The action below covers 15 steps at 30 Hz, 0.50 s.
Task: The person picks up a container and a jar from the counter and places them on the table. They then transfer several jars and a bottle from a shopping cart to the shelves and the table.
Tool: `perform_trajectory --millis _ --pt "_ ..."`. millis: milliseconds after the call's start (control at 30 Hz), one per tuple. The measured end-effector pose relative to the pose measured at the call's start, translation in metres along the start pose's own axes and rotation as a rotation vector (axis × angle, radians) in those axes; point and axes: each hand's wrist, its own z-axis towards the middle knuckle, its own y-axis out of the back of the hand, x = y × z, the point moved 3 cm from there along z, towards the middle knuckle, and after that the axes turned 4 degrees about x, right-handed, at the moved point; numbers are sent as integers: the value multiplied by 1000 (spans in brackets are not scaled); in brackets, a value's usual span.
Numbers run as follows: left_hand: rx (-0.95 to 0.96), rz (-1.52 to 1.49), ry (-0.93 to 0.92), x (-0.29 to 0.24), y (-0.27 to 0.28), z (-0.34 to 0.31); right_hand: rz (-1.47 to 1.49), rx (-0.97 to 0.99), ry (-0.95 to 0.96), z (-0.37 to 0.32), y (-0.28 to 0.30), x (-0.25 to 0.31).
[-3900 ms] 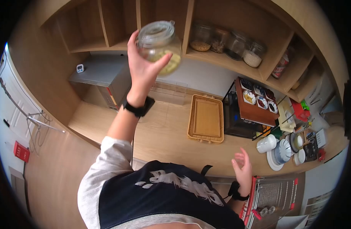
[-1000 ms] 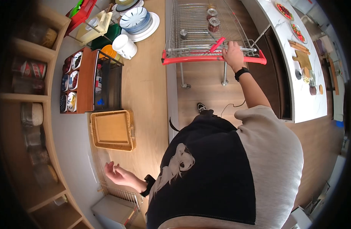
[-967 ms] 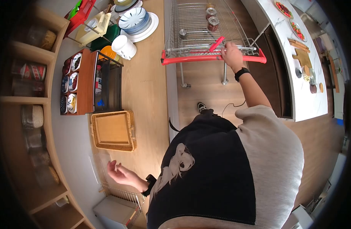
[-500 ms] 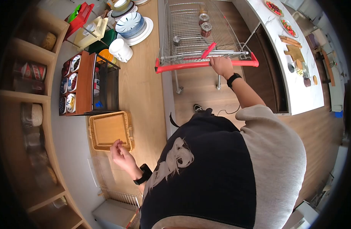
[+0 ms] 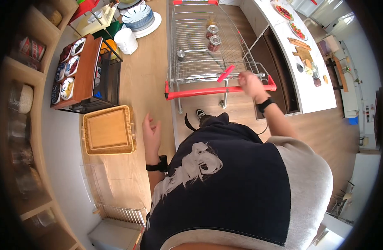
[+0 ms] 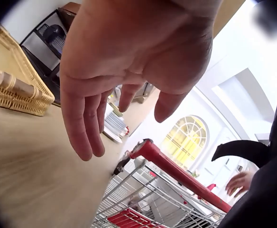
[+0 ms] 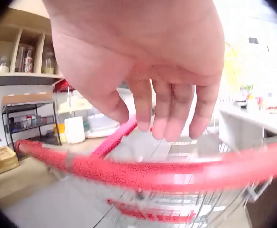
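Observation:
My right hand hovers at the red handle of a wire shopping cart. In the right wrist view its fingers hang extended above the bar, with light between them and it. Inside the cart stand lidded glass jars with dark red contents and a small metal-looking container. Over the wooden counter, my left hand is held with loosely bent fingers and nothing in them; the left wrist view shows its bare palm. Left of it lies a rectangular wicker tray.
A rack topped with small patterned bowls stands behind the tray. Stacked plates and a white canister sit further along. Shelves with jars line the left. A white island with food plates borders the cart's right.
The left hand, raised with a glass jar 3.9 s ago, is now without it and has swung forward over the counter. The right hand has come off the cart handle it rested on.

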Motion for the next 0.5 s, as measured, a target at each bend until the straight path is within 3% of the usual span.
perform_trajectory --millis 67,167,200,233,267,333,367,400,500 --pt "112 92 -115 5 -11 2 -96 3 -6 9 62 -7" --pt "163 -8 30 2 -28 7 -215 26 -25 37 155 -14" --pt "176 -16 40 7 -37 9 -352 143 -120 49 192 5" --pt "186 -16 5 13 -46 14 -474 191 -136 73 214 -10" --pt "192 -14 -34 15 -55 18 -535 161 48 95 238 -27" --pt "208 -33 29 16 -71 16 -431 362 -235 146 285 -21" --pt "221 -49 95 16 -78 13 -450 371 -332 181 303 -38" --pt "212 -60 99 15 -82 8 -628 426 -160 215 328 -44" --pt "73 -20 143 20 -81 -14 -824 437 -125 329 342 -98"
